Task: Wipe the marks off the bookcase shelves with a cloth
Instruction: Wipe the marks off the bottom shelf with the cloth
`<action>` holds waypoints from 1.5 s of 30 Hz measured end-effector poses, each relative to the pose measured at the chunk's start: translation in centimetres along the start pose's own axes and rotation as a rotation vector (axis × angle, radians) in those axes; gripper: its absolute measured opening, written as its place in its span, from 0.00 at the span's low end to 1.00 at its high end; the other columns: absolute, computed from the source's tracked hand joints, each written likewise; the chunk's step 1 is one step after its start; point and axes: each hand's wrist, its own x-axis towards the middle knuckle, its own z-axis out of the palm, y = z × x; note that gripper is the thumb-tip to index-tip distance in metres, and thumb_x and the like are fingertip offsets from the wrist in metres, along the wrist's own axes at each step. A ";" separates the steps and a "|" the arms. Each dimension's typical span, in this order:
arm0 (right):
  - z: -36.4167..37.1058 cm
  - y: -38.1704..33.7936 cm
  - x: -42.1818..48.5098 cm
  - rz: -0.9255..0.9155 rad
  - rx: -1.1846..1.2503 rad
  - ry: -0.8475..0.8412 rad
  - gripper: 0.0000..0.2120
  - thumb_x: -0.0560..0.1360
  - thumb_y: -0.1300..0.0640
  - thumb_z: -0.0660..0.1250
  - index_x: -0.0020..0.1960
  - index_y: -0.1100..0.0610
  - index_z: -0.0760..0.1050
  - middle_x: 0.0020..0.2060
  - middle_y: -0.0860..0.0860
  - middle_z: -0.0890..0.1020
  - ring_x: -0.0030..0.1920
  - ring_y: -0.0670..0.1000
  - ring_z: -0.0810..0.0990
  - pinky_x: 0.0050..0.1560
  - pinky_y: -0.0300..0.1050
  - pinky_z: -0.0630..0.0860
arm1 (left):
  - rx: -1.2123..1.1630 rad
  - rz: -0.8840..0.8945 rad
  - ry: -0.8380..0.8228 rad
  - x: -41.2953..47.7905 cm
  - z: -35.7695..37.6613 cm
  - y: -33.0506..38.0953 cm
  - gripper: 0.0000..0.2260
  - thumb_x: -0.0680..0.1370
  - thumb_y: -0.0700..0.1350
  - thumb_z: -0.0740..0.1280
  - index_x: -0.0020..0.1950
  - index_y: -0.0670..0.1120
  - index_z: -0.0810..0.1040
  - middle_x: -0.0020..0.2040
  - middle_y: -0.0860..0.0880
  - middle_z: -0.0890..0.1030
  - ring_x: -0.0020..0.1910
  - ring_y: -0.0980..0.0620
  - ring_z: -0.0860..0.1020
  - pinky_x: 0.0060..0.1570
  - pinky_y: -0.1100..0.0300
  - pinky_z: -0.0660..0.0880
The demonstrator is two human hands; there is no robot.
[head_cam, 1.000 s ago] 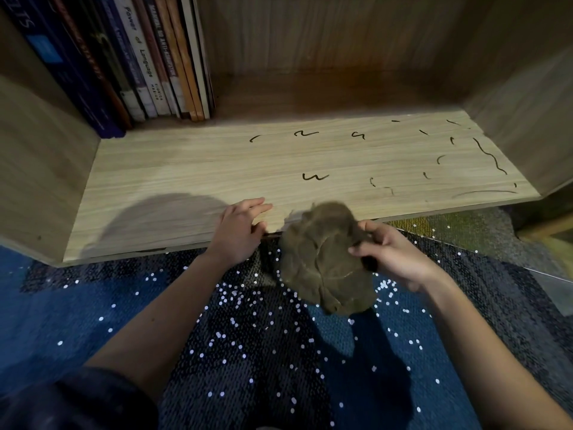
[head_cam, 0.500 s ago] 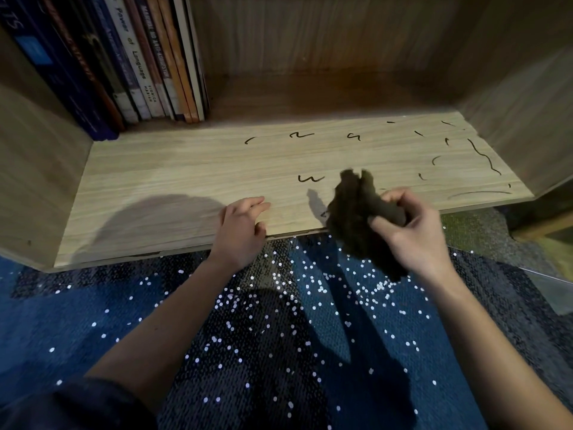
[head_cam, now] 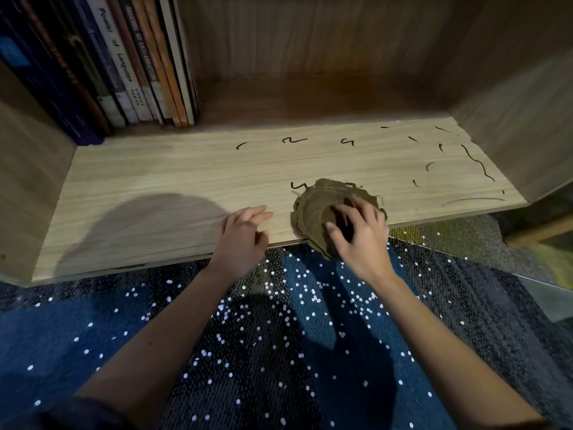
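A pale wood-grain shelf [head_cam: 155, 187] fills the middle of the frame, boxed in by the bookcase's side walls and a darker back panel. A row of books [head_cam: 124, 72] stands upright in the upper left. Below the shelf's front edge lies a dark blue carpet [head_cam: 248, 352] speckled with white dots.

Black pen marks [head_cam: 477, 162] are scattered over the shelf's centre and right: short hooks and squiggles along the back, a long wavy line at the far right, and a faint long stroke near the right front edge.

The cloth [head_cam: 316, 209] is dull olive-brown, bunched into a rough rounded pad with layered, wrinkled folds and ragged edges. It sits just right of centre at the shelf's front, its lower part hanging over the edge, its upper left rim touching a small squiggle [head_cam: 299, 185].

The right hand [head_cam: 362, 234] lies on top of the cloth, fingers spread and arched, tips pressing into the fabric. The left hand [head_cam: 242, 240] rests flat on the shelf edge just left of the cloth, fingers loosely together and holding nothing.
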 end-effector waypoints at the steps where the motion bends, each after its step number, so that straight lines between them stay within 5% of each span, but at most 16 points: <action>1: 0.2 -0.1 0.4 0.013 -0.074 -0.062 0.26 0.75 0.41 0.61 0.70 0.50 0.66 0.72 0.52 0.62 0.71 0.55 0.56 0.71 0.58 0.53 | -0.005 -0.005 0.001 0.0 0.0 0.1 0.19 0.79 0.43 0.61 0.70 0.49 0.68 0.72 0.52 0.66 0.70 0.50 0.59 0.69 0.58 0.46; 5: 1.0 -1.0 0.8 -0.003 -0.250 -0.159 0.31 0.73 0.36 0.60 0.72 0.44 0.60 0.73 0.49 0.59 0.70 0.57 0.55 0.68 0.58 0.52 | -0.001 -0.023 0.005 0.1 0.1 0.2 0.19 0.79 0.43 0.61 0.70 0.49 0.68 0.71 0.53 0.66 0.71 0.50 0.59 0.70 0.55 0.46; 10: 1.1 -2.0 -1.2 -0.123 -0.314 -0.127 0.24 0.72 0.57 0.66 0.68 0.50 0.68 0.66 0.54 0.69 0.60 0.60 0.64 0.60 0.53 0.70 | -0.009 -0.033 -0.001 0.0 0.1 0.3 0.19 0.79 0.43 0.61 0.70 0.50 0.68 0.71 0.53 0.66 0.70 0.50 0.59 0.71 0.55 0.45; 16: -1.1 -2.4 -2.5 -0.123 -0.029 -0.110 0.22 0.70 0.69 0.65 0.61 0.53 0.75 0.58 0.51 0.74 0.57 0.55 0.70 0.61 0.47 0.70 | -0.009 -0.026 0.008 0.0 0.1 0.2 0.19 0.79 0.43 0.60 0.70 0.50 0.68 0.71 0.54 0.66 0.70 0.50 0.58 0.69 0.58 0.46; 21: -0.7 -1.9 1.6 -0.052 -0.368 -0.124 0.30 0.72 0.67 0.62 0.70 0.46 0.65 0.68 0.50 0.68 0.61 0.60 0.66 0.61 0.54 0.71 | -0.025 -0.026 -0.009 0.0 0.0 0.2 0.19 0.79 0.43 0.60 0.70 0.50 0.68 0.71 0.53 0.66 0.70 0.50 0.58 0.70 0.57 0.46; 26: 0.1 -1.6 -1.5 -0.270 -0.369 -0.182 0.32 0.70 0.69 0.62 0.69 0.45 0.65 0.67 0.46 0.69 0.59 0.54 0.67 0.60 0.48 0.69 | -0.023 -0.032 -0.034 0.0 -0.1 0.0 0.19 0.79 0.44 0.60 0.70 0.51 0.67 0.72 0.54 0.65 0.71 0.50 0.57 0.70 0.55 0.47; 30: -1.0 -0.5 1.6 -0.010 -0.424 -0.130 0.31 0.70 0.66 0.64 0.70 0.47 0.66 0.68 0.48 0.70 0.65 0.59 0.65 0.63 0.53 0.69 | -0.034 -0.030 -0.059 0.0 -0.2 -0.1 0.19 0.79 0.44 0.60 0.70 0.52 0.67 0.72 0.54 0.65 0.71 0.51 0.57 0.69 0.58 0.47; 34: 1.4 -3.3 -2.6 -0.281 -0.311 -0.222 0.32 0.68 0.68 0.65 0.69 0.49 0.66 0.68 0.47 0.69 0.64 0.55 0.66 0.65 0.51 0.68 | -0.043 -0.012 -0.068 0.1 -0.4 -0.2 0.20 0.79 0.43 0.60 0.71 0.51 0.66 0.72 0.54 0.64 0.71 0.50 0.58 0.69 0.57 0.48; 37: 0.1 -0.2 0.4 -0.090 -0.326 -0.139 0.31 0.70 0.68 0.63 0.69 0.46 0.66 0.67 0.47 0.70 0.56 0.53 0.69 0.58 0.45 0.69 | -0.059 -0.013 -0.026 -0.2 -0.9 -0.5 0.20 0.79 0.41 0.61 0.71 0.49 0.66 0.72 0.53 0.64 0.71 0.49 0.57 0.70 0.57 0.49; 40: 0.9 -0.4 1.3 0.009 -0.365 -0.077 0.31 0.70 0.64 0.66 0.69 0.47 0.65 0.67 0.48 0.71 0.61 0.55 0.69 0.61 0.48 0.67 | -0.043 -0.028 0.052 -0.6 -1.3 -0.9 0.20 0.78 0.39 0.61 0.70 0.47 0.68 0.72 0.51 0.65 0.72 0.48 0.55 0.70 0.58 0.47; 45: 3.9 -7.0 -3.6 -0.302 -0.150 -0.261 0.29 0.70 0.66 0.66 0.68 0.46 0.69 0.67 0.46 0.70 0.65 0.55 0.62 0.69 0.53 0.61 | -0.049 -0.029 0.077 -0.4 -1.6 -1.5 0.21 0.75 0.33 0.61 0.67 0.45 0.72 0.70 0.47 0.69 0.71 0.45 0.59 0.69 0.58 0.49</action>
